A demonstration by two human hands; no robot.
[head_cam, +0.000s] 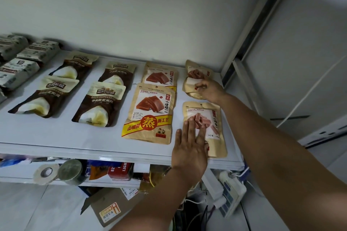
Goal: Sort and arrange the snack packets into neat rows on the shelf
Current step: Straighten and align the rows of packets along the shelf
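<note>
- The banded packet is the landmark; it lies near the front edge of the shelf.
- Just right of it, across a narrow gap, the front packet lies flat. The left hand rests on that packet's left half, fingers straight and together, pressing rather than gripping.
- Right of and behind the banded packet, the rear packet sits crumpled and skewed. The right hand pinches its near edge with curled fingers.
- The step in hand looks to be squaring this last column. Keep the left hand flat so the front packet cannot slide, and draw the rear packet round until its sides run parallel to the banded packet.
- Smooth the fold before letting go, since a bent pouch may spring askew.
- Left of the banded packet, the brown packets lie in two columns; match their spacing.
</note>
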